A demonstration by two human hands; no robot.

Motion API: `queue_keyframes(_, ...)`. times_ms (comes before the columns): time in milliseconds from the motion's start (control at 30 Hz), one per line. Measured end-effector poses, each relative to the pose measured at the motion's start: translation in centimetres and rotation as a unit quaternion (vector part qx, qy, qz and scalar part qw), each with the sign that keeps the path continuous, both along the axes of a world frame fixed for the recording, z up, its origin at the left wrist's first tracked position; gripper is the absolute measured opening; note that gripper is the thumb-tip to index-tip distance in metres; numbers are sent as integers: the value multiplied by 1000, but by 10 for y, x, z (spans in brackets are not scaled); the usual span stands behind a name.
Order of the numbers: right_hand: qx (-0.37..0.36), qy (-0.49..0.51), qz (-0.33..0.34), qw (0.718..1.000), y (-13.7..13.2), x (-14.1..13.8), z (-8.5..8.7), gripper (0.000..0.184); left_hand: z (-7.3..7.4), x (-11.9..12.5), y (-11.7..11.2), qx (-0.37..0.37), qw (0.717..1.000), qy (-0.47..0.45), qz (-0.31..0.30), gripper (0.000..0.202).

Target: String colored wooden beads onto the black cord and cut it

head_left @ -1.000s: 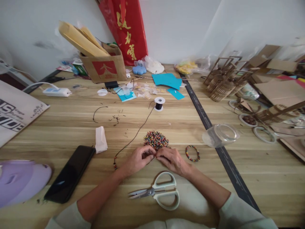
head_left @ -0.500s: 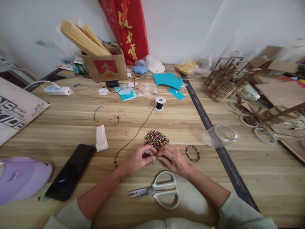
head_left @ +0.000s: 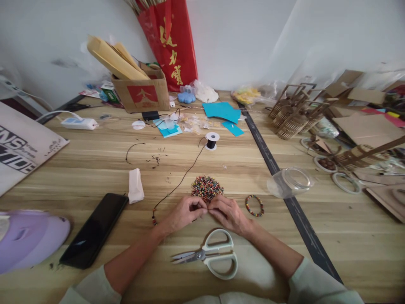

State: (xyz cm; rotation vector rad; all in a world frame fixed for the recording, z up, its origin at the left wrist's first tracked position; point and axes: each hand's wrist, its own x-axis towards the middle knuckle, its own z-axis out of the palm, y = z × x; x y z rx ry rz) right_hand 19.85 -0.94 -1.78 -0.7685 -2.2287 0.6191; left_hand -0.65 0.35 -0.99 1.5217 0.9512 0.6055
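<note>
My left hand (head_left: 182, 214) and my right hand (head_left: 228, 213) meet fingertip to fingertip just in front of a heap of small coloured beads (head_left: 206, 187). Both are closed in a pinch. A thin black cord (head_left: 180, 182) runs from a spool (head_left: 211, 140) down to a few strung beads (head_left: 153, 220) left of my left hand, and the left fingers seem to pinch its end. What the right fingertips hold is too small to make out. A finished bead bracelet (head_left: 254, 205) lies right of my right hand. Scissors (head_left: 211, 254) lie between my forearms.
A black phone (head_left: 94, 230), a folded tissue (head_left: 136, 191) and a purple object (head_left: 28, 239) lie to the left. A tipped clear plastic cup (head_left: 289, 182) sits to the right. A cardboard box (head_left: 140, 89), blue paper (head_left: 222, 111), a power strip (head_left: 79, 123) and wooden lattice pieces (head_left: 292, 112) crowd the back.
My hands stay pinched together by the beads with only slight finger movement. The view has tilted a little.
</note>
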Motion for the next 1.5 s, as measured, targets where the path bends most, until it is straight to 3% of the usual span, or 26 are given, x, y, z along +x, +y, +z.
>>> queue_keyframes(267,-26,5,-9,1000,0,-1,0,10,3,-1,0,18,1000,0,8,12)
queue_keyframes(667,0,-13,-4,1000,0,-1,0,13,-1,2,0,8,1000,-16,22,9)
queue_keyframes(1033,-11,9,4,1000,1,-2,4,17,6,0,-1,18,999,18,28,11)
queue_keyframes(1300,-110,124,-128,978,5,3,10,38,14,-6,0,44,998,35,33,12)
queue_keyframes(1500,-138,113,-169,969,6,5,7,37,23,-8,-2,173,981,47,73,14)
